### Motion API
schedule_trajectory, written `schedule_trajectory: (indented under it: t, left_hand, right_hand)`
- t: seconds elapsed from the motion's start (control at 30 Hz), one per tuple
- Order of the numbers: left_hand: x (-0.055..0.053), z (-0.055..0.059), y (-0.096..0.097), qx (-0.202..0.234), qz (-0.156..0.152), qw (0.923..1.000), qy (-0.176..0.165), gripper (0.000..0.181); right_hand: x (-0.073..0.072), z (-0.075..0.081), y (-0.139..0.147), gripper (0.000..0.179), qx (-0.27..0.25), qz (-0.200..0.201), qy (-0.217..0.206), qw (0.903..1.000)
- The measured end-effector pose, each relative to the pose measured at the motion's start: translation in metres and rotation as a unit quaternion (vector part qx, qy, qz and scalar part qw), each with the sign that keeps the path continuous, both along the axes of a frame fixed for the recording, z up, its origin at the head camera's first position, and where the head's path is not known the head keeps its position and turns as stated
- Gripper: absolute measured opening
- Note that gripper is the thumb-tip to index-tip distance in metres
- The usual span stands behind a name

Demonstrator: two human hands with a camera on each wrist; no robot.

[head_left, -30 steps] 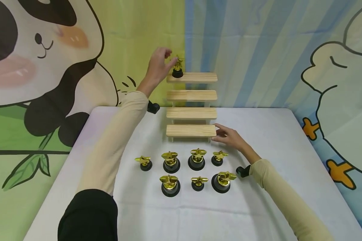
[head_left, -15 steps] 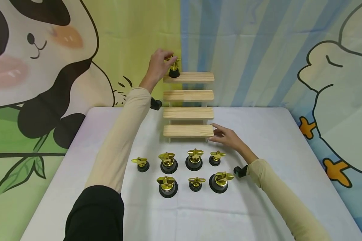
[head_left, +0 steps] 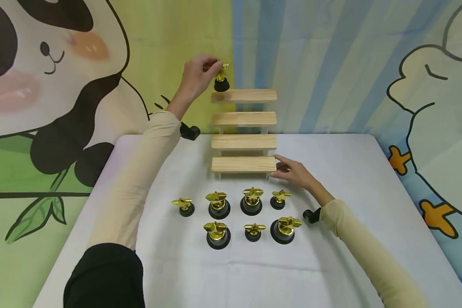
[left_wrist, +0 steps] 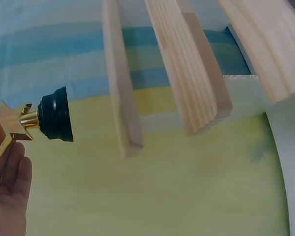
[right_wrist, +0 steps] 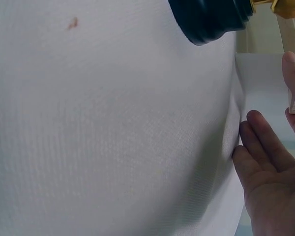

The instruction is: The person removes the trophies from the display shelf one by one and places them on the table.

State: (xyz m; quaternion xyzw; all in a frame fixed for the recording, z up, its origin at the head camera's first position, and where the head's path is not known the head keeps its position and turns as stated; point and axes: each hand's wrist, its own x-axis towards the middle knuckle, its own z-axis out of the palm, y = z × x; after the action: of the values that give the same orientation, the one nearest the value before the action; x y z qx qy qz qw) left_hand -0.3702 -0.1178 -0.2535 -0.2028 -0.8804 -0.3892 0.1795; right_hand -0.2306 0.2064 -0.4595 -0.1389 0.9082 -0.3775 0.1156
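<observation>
My left hand (head_left: pixel 200 75) pinches a gold star trophy (head_left: pixel 221 79) by its star. Its black base (left_wrist: pixel 56 115) hangs apart from the top step of a wooden four-step display stand (head_left: pixel 244 142), near that step's left end. In the left wrist view, the other fingers (left_wrist: pixel 22 169) extend beside the star. My right hand (head_left: pixel 292 172) grips the right end of the lowest step, thumb and index finger on either side of the wood. The right wrist view shows the remaining fingers (right_wrist: pixel 263 147) stretched out near the white cloth.
Several star trophies stand in two rows before the stand, among them a small one (head_left: pixel 184 207) at far left and a large one (head_left: pixel 285 231) near the right wrist. A white cloth covers the table (head_left: pixel 231 282). A printed cartoon backdrop (head_left: pixel 315 64) hangs close behind the stand.
The trophy stood on the top step a second ago. It shifted toward the step's left end, then rose off it with my left hand. My right hand stays at the lowest step.
</observation>
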Motion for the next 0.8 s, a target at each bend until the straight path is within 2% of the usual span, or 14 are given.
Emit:
schedule_trajectory:
  t: [0.1,0.2,0.33,0.47,0.57,0.8]
  left_hand:
    - [0.012,0.01,-0.003,0.01,-0.009,0.9999,0.007,0.033]
    - [0.025,0.013,-0.006,0.014,-0.029,0.9994,0.016,0.031]
    - [0.047,0.002,-0.011,0.017,-0.063,0.9978,0.01,0.029]
    - [0.075,-0.014,-0.016,0.023,-0.098,0.9948,-0.015,0.028]
    - [0.097,-0.024,-0.021,0.021,-0.121,0.9923,-0.016,0.025]
    - [0.154,-0.032,-0.043,0.025,-0.143,0.9894,-0.002,0.016]
  right_hand:
    - [-0.003,0.003,0.005,0.078,0.001,-0.001,0.004,1.0]
    - [-0.004,0.003,0.008,0.078,-0.001,0.0,0.004,1.0]
    - [-0.005,0.001,0.009,0.08,-0.004,0.004,0.002,1.0]
    - [-0.005,-0.001,0.007,0.078,-0.009,0.005,0.004,0.9999]
    - [-0.005,-0.001,0.005,0.078,-0.007,0.007,0.006,0.9999]
    - [-0.003,-0.001,-0.001,0.078,-0.015,0.006,0.0,0.9999]
